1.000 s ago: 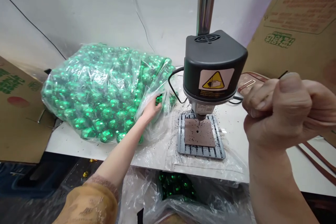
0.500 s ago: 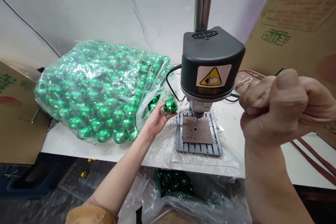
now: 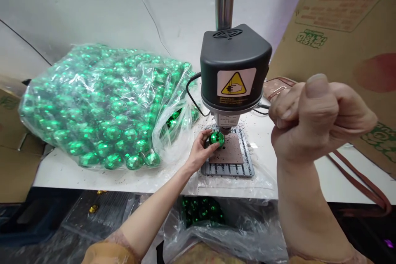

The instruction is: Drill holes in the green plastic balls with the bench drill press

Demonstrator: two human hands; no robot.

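White table [image 3: 309,173]: one drill [image 3: 235,70], two hands.

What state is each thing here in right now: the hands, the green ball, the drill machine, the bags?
left hand: holds the green ball on the plate
green ball: gripped, right under the drill head
right hand: fisted, raised near the camera
drill press: head up; spinning cannot be told
brown plate: flat on the slotted base
big bag: full of green balls, mouth open
lower bag: holds some green balls
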